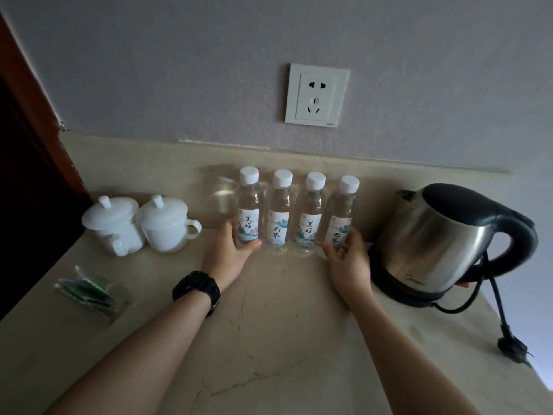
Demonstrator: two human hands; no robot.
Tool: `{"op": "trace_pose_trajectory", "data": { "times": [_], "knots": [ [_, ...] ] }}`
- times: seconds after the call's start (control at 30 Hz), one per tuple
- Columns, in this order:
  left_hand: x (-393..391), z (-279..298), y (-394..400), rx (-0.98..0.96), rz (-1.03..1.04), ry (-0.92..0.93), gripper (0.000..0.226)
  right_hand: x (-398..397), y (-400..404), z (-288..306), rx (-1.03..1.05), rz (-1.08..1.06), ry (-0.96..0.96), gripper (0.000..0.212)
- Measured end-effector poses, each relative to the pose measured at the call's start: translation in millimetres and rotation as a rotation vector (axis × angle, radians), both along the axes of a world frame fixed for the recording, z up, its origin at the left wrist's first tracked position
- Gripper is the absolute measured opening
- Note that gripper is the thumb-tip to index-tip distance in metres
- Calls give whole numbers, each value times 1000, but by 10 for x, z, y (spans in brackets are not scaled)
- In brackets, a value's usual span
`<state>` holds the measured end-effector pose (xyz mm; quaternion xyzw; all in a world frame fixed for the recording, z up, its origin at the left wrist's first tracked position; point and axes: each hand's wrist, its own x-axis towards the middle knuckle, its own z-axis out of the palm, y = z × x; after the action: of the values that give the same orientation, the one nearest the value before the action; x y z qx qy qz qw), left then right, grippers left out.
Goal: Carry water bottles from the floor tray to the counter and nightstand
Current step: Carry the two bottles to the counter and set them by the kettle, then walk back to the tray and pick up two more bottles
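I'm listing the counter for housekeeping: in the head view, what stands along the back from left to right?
Two lidded white cups → upturned glass → four water bottles, the left hand and right hand on the end ones → kettle.

Both forearms are bare, with no sleeves in view. The left wrist wears a chunky black watch [196, 290] on a black strap.

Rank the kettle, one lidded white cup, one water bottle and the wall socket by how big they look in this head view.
1. Kettle, clearly largest.
2. Wall socket and the lidded cup look about alike, and the socket lies farther back, so no ranking.
3. Water bottle, slimmest.
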<state>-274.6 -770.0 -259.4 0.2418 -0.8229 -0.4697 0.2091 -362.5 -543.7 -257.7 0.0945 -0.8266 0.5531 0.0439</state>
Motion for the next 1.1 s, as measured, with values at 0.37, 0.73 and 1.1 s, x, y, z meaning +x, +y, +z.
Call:
{"op": "trace_pose_trajectory", "data": {
  "times": [0.37,0.73,1.1],
  "knots": [
    [1954,667,738,46,349,397,20,1729,-461,366,-379,303,-163,22],
    [5647,835,-37,-128,1171,393,12,4795,-2284,792,-394,1390,-383,17],
    [7441,867,-857,-137,1328,510,11,6535,-3586,1002,-353,1555,-488,18]
  ]
}}
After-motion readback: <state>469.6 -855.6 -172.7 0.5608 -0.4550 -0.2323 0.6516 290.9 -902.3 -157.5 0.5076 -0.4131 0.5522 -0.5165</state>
